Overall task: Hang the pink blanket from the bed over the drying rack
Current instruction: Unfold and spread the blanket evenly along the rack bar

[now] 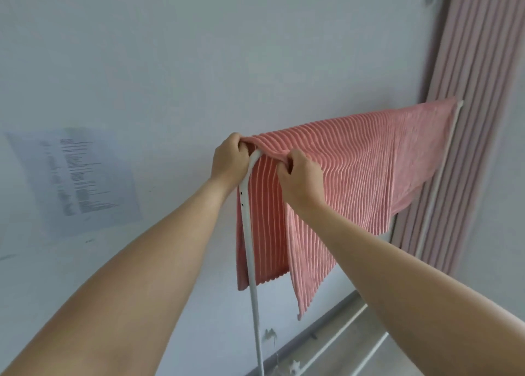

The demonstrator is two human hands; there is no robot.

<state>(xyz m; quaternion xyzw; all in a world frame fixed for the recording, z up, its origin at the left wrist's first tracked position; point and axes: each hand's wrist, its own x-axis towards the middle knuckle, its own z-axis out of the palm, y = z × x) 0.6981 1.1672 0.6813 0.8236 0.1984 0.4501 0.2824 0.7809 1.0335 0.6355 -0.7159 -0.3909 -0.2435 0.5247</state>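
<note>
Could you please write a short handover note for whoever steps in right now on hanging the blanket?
Left hand: grips the ribbed pink blanket at the near corner of the white metal drying rack.
Right hand: pinches the same blanket just beside it.
Done: blanket is draped over the top rail, reaching the far post by the pink pleated curtain.
Left: even out the bunched near end, then let go.

Top bar of drying rack hidden under pink blanket; rack base cut off by bottom edge. Left hand fingertips buried in blanket fold, right hand fingertips too. Text on wall paper too blurred to read
</note>
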